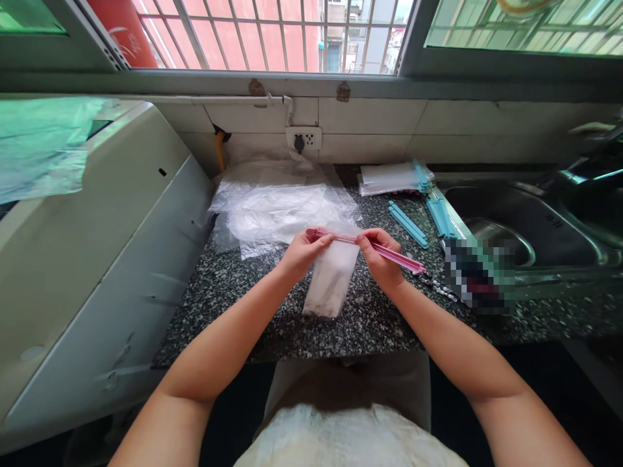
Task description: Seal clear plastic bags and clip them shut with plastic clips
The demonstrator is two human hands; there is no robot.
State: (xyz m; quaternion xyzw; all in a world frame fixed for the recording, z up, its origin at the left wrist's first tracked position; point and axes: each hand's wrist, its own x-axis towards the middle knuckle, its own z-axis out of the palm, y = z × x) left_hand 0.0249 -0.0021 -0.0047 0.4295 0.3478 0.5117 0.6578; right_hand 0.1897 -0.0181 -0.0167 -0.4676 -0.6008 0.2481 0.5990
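Note:
A long pink sealing clip (389, 254) lies across the top of a small plastic bag (332, 277) filled with white powder, which rests on the speckled granite counter (243, 305). My left hand (302, 251) pinches the clip's left end, fingers closed on it. My right hand (381, 257) grips the clip near its middle, with the clip's right end sticking out past it. Both hands hold the clip against the bag's mouth.
A heap of clear plastic bags (277, 204) lies behind. Blue clips (407, 224) and a stack of white bags (389, 178) sit at the back right. A steel sink (530, 227) is to the right, a white appliance (97, 259) to the left, a wall socket (302, 139) behind.

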